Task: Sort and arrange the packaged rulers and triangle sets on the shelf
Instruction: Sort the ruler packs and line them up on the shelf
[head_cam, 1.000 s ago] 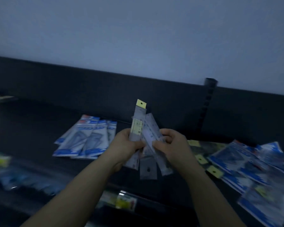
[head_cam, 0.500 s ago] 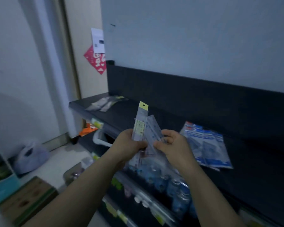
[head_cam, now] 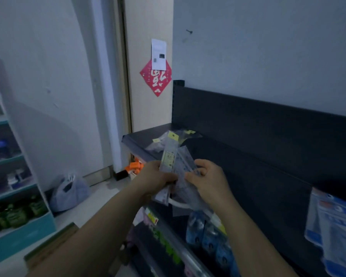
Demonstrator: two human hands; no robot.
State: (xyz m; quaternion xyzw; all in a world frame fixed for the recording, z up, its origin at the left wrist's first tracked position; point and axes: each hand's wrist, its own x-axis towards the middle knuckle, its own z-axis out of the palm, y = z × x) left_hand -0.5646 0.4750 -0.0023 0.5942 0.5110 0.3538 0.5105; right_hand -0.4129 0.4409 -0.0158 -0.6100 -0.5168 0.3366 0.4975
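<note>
A dim shop corner: a pale door with a red diamond decoration [head_cam: 155, 76], and a dark shelf [head_cam: 248, 156] along the wall. The view has swung left, so the blue triangle sets [head_cam: 336, 226] now sit at the right edge. The left hand [head_cam: 156, 178] and right hand [head_cam: 210, 180] still pinch the fanned ruler packets [head_cam: 174, 162] above the shelf front. They are probably bound for the clear packets [head_cam: 158, 144] at the far left end.

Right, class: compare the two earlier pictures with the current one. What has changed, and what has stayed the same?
The view swung left along the shelf: the blue triangle-set packs slid to the right edge, and the shelf's left end with loose packets came into sight. Nothing was taken up or let go. The left hand and right hand still hold the fanned ruler packets as before.
</note>
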